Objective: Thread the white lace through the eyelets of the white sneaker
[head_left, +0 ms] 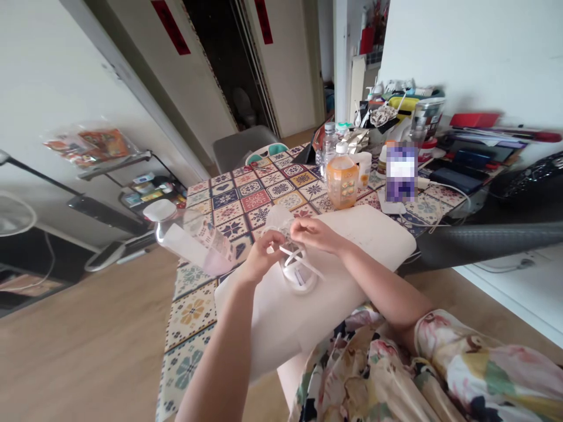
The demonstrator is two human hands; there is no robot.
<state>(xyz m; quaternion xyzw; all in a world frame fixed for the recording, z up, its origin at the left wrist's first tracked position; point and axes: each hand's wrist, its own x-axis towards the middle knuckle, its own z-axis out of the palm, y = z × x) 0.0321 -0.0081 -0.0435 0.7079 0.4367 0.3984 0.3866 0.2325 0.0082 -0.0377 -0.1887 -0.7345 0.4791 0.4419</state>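
Observation:
A white sneaker [299, 276] rests on a large white sheet [281, 328], its toe pointing toward me. White shoelace [294, 255] crosses over its upper, and one loose end hangs off to the right of the toe. My left hand [265, 253] is at the left of the lacing, thumb and fingers pinched together on the lace. On the other side, my right hand [314, 233] also has its fingers pinched at the upper lacing. The bit of lace between the right fingertips is hard to make out. Both hands partly cover the shoe's ankle end.
A clear bottle with a white cap [193, 240] stands left of the sheet. Beyond the sheet's far edge are an orange-filled jug [342, 181] and a clear plastic bottle [329, 146]. Cables, a pixelated item [401, 171] and clutter crowd the patterned table's [255, 199] right side.

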